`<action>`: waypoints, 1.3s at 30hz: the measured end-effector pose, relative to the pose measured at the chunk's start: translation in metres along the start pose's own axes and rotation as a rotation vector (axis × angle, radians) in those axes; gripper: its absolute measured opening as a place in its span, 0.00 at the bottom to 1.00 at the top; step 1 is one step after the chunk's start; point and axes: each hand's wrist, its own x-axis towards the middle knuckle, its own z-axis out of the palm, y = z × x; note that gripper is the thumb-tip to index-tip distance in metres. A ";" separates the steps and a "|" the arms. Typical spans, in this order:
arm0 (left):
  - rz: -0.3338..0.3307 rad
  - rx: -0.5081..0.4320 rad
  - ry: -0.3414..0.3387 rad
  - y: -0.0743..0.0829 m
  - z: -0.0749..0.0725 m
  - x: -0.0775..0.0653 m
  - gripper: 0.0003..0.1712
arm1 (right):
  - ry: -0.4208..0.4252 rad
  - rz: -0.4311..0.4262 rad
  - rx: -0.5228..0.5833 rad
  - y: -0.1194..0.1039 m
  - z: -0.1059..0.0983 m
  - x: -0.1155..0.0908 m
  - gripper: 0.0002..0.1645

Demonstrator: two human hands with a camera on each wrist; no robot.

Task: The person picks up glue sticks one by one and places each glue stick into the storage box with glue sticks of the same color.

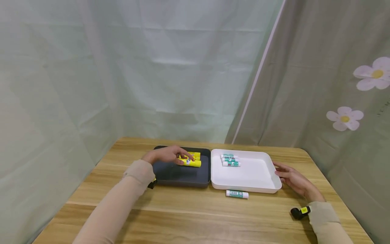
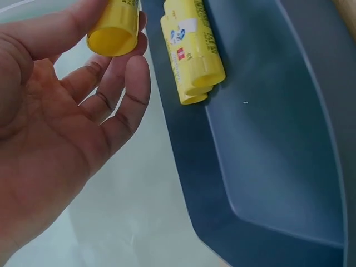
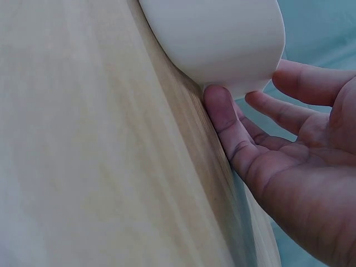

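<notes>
My left hand (image 1: pixel 170 154) reaches over the dark tray (image 1: pixel 179 179), thumb and fingers pinching a yellow glue stick (image 2: pixel 114 33). In the left wrist view its open-looking round end faces the camera. Beside it, more yellow glue sticks (image 2: pixel 192 50) lie side by side against the tray's far wall. At the other side my right hand (image 1: pixel 294 178) touches the outer right end of the white tray (image 1: pixel 253 188). The right wrist view shows its fingertips (image 3: pixel 219 103) against the tray's outer corner, low by the table.
White glue sticks with green labels (image 1: pixel 231 160) lie in the white tray's left part. Another white-and-green glue stick (image 1: pixel 237 194) lies on the wooden table (image 1: pixel 195 220) in front of that tray. Both trays stand side by side. A pale curtain (image 1: pixel 182 67) hangs behind the table.
</notes>
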 end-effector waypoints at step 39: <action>-0.180 0.240 -0.081 -0.006 0.003 0.023 0.24 | -0.006 0.010 -0.002 0.000 0.002 0.005 0.43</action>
